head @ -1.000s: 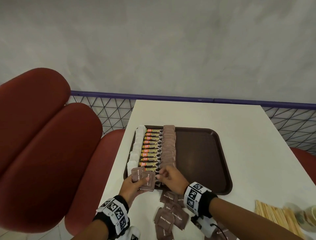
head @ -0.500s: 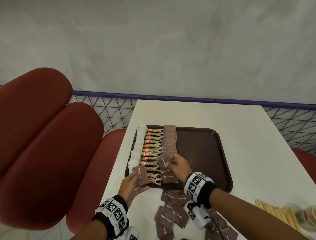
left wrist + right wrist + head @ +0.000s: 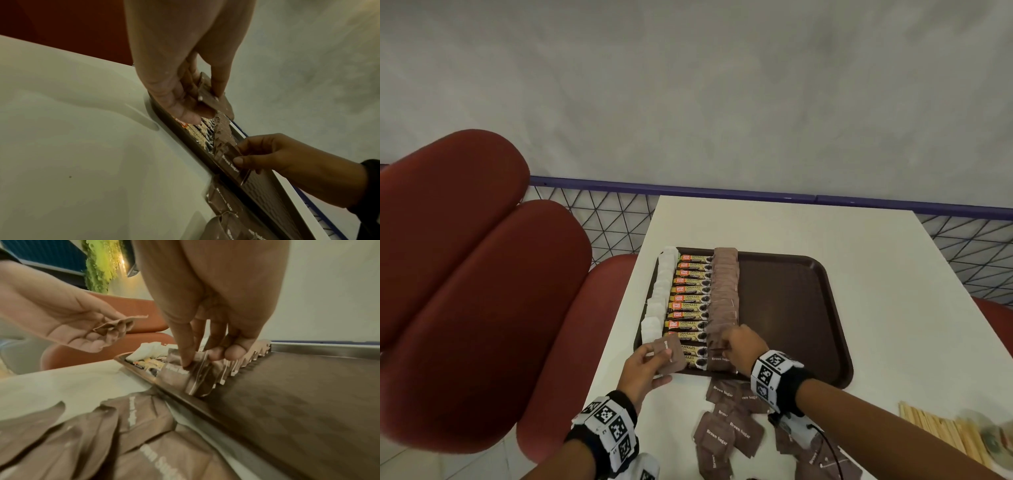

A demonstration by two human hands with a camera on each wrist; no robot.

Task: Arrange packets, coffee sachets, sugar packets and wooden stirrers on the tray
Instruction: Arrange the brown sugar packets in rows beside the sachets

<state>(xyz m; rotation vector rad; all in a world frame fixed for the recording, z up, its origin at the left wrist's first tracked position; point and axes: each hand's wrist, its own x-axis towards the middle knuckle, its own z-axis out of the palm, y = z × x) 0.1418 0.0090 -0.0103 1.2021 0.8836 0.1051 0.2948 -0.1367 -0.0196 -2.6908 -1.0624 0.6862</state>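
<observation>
A dark brown tray [image 3: 791, 308] on the white table carries three columns: white packets [image 3: 661, 291], coffee sachets [image 3: 690, 301] and brown sugar packets [image 3: 724, 294]. My left hand [image 3: 650, 359] holds a small stack of brown sugar packets [image 3: 671, 354] over the tray's near left corner; they show too in the left wrist view [image 3: 207, 95]. My right hand [image 3: 736, 344] pinches a brown sugar packet [image 3: 185, 369] at the near end of the sugar column, its lower edge on the tray [image 3: 298, 394]. Wooden stirrers [image 3: 941, 431] lie at the table's near right.
Loose brown sugar packets [image 3: 726, 431] are scattered on the table in front of the tray. Red seat cushions [image 3: 465, 291] stand left of the table. A blue-railed mesh fence [image 3: 756, 193] runs behind it. The tray's right half is bare.
My right hand took a packet from my left hand's stack and carried it right, down to the near end of the sugar column. My left hand moved slightly up and away.
</observation>
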